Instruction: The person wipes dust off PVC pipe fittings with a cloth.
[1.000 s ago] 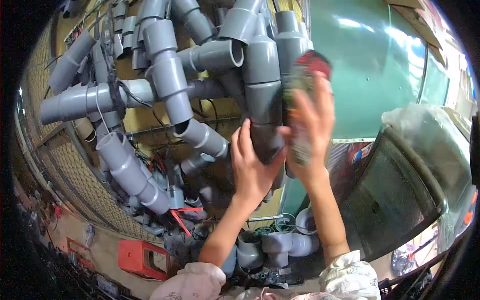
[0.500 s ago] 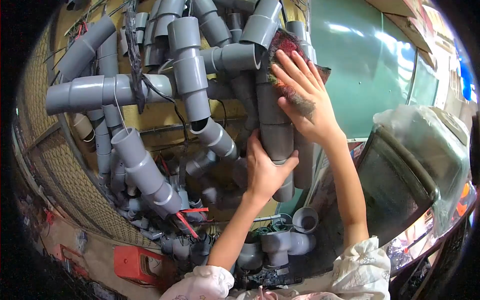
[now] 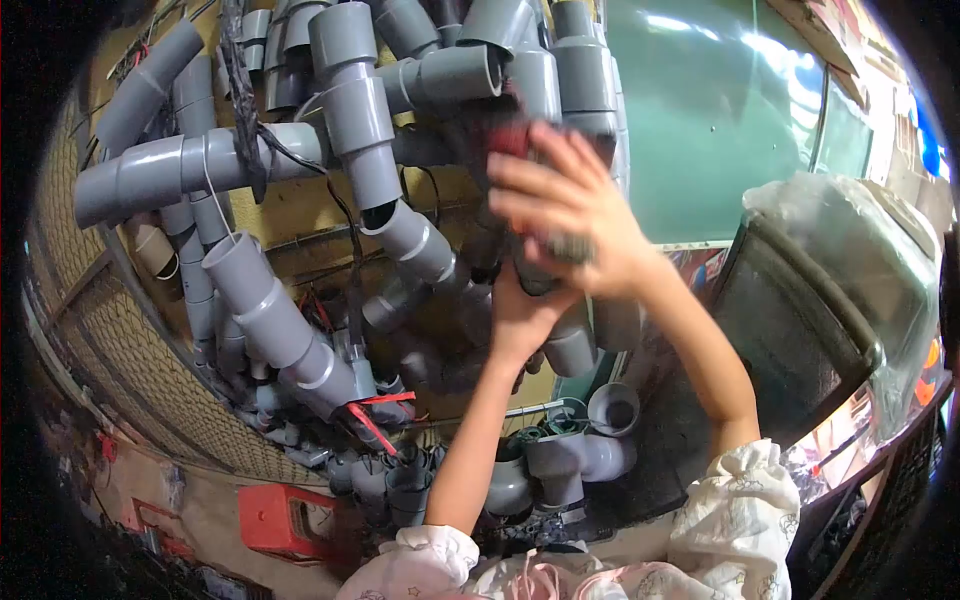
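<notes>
Head camera view, looking up at a wall crowded with grey plastic pipes and elbow joints. Near the centre, the left hand [image 3: 525,318] wraps closed around an upright grey pipe [image 3: 573,348], thumb on one side and fingers on the other. This pipe's long axis runs from 12 to 6 o'clock, with its open lower end pointing down just below the hand. At 12 o'clock from the left hand, the right hand [image 3: 565,210] is blurred, its curved fingers clamped over a scrubbing pad [image 3: 512,140] that it presses against the same pipe; the pad shows red at its top edge and grey-green under the palm. At 9 o'clock from the hands, a slanted pipe section [image 3: 262,305] points its open mouth towards 10 o'clock, and a black cable [image 3: 243,95] hangs across a horizontal pipe. At 6 o'clock, loose fittings sit in a heap, among them a short socket [image 3: 614,408] whose round mouth faces the camera and shows a dark inside. At 3 o'clock stands a large dark bin [image 3: 800,330] with clear plastic sheeting [image 3: 850,235] bunched in its top; what lies under the sheeting cannot be made out. At 7 o'clock a red crate [image 3: 285,517] lies low down, its contents hidden. A green panel [image 3: 720,120] fills the wall at 1 o'clock.
</notes>
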A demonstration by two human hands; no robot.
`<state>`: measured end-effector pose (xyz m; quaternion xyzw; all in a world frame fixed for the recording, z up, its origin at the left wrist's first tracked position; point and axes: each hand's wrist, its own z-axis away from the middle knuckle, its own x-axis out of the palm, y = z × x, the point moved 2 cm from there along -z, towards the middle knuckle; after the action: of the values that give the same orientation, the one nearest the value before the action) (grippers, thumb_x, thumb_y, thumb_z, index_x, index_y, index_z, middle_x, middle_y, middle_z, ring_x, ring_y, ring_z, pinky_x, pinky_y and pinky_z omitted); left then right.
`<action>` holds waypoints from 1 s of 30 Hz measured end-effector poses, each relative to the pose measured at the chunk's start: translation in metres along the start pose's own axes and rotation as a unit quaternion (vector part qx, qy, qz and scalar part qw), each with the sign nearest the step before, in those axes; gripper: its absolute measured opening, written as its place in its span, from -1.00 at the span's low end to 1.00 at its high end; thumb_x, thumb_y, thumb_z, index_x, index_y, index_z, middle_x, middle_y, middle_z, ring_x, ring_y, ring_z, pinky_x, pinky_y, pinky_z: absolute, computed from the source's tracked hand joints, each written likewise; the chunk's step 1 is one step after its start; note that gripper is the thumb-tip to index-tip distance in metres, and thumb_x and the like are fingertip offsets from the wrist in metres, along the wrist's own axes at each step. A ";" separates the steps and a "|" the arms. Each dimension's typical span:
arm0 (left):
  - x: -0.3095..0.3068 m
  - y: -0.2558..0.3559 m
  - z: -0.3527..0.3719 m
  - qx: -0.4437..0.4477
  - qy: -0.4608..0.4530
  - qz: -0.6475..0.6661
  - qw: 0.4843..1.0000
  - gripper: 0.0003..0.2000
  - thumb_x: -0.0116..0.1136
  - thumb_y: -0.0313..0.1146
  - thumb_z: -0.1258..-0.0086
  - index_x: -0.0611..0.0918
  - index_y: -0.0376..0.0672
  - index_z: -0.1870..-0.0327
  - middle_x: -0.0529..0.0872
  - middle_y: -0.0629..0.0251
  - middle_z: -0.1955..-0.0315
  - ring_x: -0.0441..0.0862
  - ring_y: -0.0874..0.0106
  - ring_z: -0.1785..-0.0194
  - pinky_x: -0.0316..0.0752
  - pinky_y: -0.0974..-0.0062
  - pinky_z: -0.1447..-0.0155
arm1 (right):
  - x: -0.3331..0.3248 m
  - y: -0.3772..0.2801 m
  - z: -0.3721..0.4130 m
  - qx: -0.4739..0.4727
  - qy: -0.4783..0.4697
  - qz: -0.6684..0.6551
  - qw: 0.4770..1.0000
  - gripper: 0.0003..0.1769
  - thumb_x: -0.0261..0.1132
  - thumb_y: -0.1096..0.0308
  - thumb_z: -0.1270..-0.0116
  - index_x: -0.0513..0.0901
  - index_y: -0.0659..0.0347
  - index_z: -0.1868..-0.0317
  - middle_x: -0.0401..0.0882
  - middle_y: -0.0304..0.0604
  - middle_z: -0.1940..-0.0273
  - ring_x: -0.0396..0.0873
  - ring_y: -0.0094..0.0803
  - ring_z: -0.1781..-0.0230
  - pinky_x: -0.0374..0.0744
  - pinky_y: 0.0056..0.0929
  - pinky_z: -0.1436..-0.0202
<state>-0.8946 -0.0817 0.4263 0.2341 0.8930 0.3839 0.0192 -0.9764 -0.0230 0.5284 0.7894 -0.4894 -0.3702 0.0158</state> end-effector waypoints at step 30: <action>-0.013 0.017 0.015 0.174 -0.003 -0.197 0.965 -0.51 0.25 -0.37 0.09 0.40 -0.30 0.08 0.60 0.03 0.36 0.59 0.15 0.27 0.46 0.38 0.22 | 0.026 -0.017 0.037 -0.096 -0.051 -0.077 0.991 -0.45 0.07 0.17 0.13 0.49 0.11 0.03 0.32 -0.20 -0.16 0.03 -0.12 -0.31 -0.05 0.01 -0.29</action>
<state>-0.8731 -0.0670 0.4263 0.0550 0.9745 0.2101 0.0560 -0.9798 -0.0220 0.4801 0.7998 -0.3891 -0.4555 0.0377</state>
